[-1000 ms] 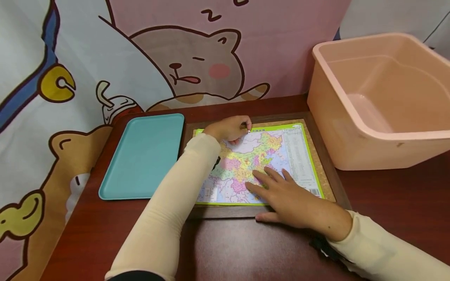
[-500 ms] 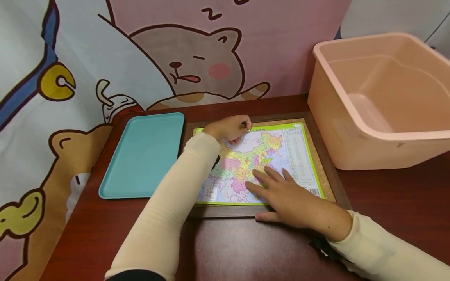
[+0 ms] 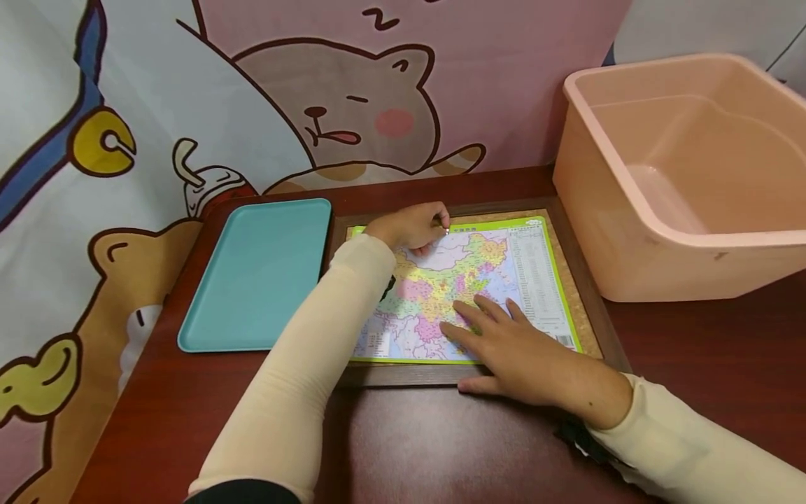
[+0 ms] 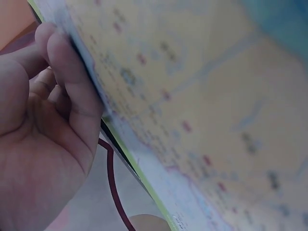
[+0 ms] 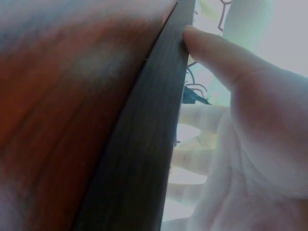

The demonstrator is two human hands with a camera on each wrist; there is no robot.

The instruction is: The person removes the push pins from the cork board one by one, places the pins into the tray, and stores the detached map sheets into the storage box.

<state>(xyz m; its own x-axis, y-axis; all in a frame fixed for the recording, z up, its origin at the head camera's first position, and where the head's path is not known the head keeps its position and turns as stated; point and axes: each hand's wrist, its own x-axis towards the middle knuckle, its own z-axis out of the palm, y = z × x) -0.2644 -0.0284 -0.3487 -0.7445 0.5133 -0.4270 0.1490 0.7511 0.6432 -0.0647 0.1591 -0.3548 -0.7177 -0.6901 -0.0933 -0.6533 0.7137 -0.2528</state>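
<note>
My left grip (image 3: 412,227) pinching a tiny shiny piece (image 3: 447,231) at the twelve-o'clock edge of the map (image 3: 434,287), my right grip (image 3: 516,353) spread wide at five, frame (image 3: 403,378) around, tray (image 3: 271,280) at nine, bin (image 3: 680,259) at two, tabletop (image 3: 428,441) room toward six

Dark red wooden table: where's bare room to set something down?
Bare: near tabletop, bordered by the brown-framed cork board and cream fabric sleeves; most of the teal rectangular tray, left of the board. Crowded: colourful paper map, left hand and right hand over it; far right, where the peach plastic tub stands.
</note>
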